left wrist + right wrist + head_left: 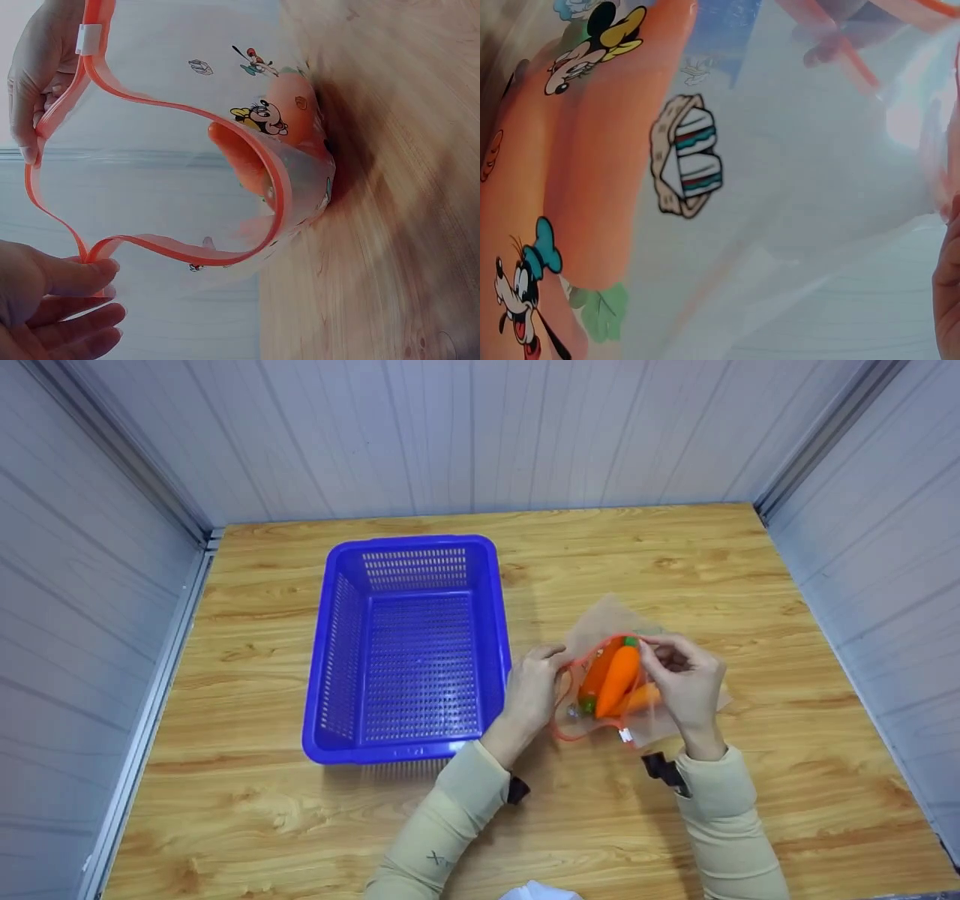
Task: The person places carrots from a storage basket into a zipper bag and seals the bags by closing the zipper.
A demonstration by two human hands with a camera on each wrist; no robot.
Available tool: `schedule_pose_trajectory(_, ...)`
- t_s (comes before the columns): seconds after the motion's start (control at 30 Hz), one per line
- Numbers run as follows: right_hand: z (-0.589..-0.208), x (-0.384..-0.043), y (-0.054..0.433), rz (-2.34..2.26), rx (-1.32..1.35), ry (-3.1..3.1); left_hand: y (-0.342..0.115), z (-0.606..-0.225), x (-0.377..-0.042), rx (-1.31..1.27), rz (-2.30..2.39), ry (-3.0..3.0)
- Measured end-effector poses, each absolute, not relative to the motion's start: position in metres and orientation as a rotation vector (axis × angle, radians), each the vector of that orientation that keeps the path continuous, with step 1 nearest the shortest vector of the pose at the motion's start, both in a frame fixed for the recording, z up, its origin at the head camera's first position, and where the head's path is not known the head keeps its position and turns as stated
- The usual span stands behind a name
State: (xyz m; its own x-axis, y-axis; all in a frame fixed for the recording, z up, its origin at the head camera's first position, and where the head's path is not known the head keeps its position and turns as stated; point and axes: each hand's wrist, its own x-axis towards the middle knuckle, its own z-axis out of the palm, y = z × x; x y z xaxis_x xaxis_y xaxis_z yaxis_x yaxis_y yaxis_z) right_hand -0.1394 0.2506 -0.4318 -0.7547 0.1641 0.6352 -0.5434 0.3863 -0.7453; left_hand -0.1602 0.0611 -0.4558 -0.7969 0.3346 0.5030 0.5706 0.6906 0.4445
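A clear zip bag (pixel 664 729) with an orange-red zip edge and cartoon prints lies on the table, its mouth spread wide. Several orange carrots (pixel 619 679) with green tops are inside it. My left hand (pixel 529 690) pinches the zip edge at one corner, between thumb and index finger in the left wrist view. Across the mouth, my right hand (pixel 686 679) pinches the opposite part of the edge with thumb and fingers. A white zip slider (pixel 625 735) sits on the near edge. In the right wrist view the printed bag wall (pixel 780 172) covers most of the carrots.
A blue perforated plastic basket (pixel 319 682) stands left of the bag, beside my left forearm. The wood-grain table (pixel 247 795) is walled at the back and sides by pale panels (pixel 480 442). Something white (pixel 540 892) shows at the bottom edge.
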Motion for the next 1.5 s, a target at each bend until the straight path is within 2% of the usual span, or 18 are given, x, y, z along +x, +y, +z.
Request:
schedule_pose_trajectory(0.4,-0.424,-0.135,0.251,1.433,0.341,-2.007,0.055,-0.438,-0.157,-0.751,-0.836,-2.441)
schedule_pose_trajectory(0.73,-0.415,-0.124,0.260,1.385,0.325,-2.143,0.048,-0.401,-0.160,-0.808,-0.791,-2.396)
schedule_pose_trajectory(1.07,-0.392,-0.100,0.259,1.463,0.314,-2.128,0.044,-0.361,-0.165,-0.880,-0.766,-2.363)
schedule_pose_trajectory(1.5,-0.428,-0.093,0.284,1.911,0.301,-1.642,0.038,-0.339,-0.173,-0.810,-0.838,-2.361)
